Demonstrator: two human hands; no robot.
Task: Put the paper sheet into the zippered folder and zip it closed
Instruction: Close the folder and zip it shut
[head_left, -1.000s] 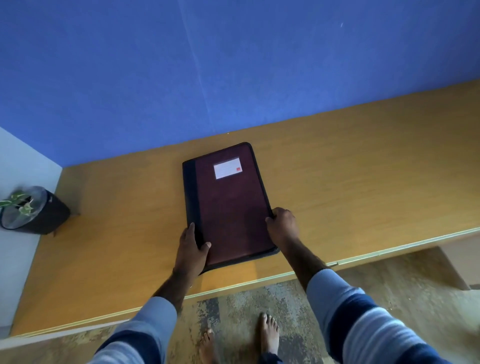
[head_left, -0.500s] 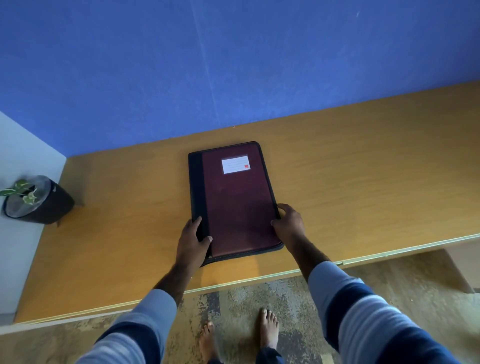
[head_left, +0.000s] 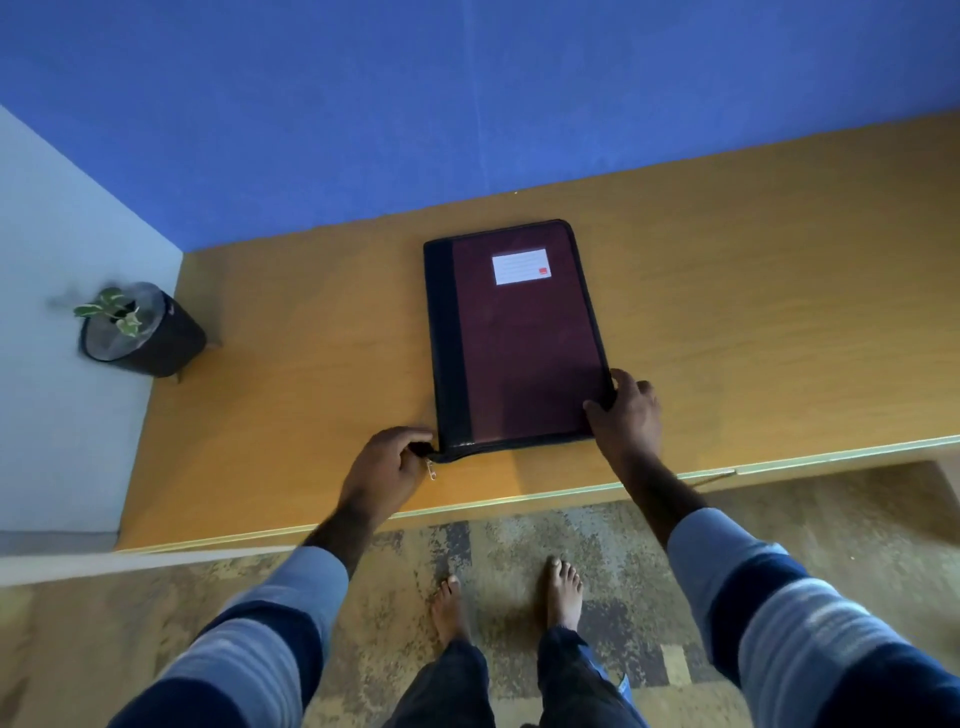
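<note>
A dark maroon zippered folder (head_left: 524, 343) with a black spine strip and a white label lies flat and closed on the wooden desk (head_left: 753, 291). My left hand (head_left: 387, 470) pinches the folder's near left corner, where a small metal zipper pull (head_left: 431, 469) hangs down. My right hand (head_left: 626, 413) grips the near right corner, thumb on the cover. No paper sheet is visible.
A small potted plant (head_left: 137, 330) in a dark pot stands at the desk's far left, by a white side panel. A blue wall rises behind the desk. The desk's front edge (head_left: 519, 501) runs just below my hands, with patterned carpet and bare feet beneath.
My left hand slid off the cover to the near left corner and closed there. My right hand stayed on the right edge. The view shifted, so the folder appears further right.
</note>
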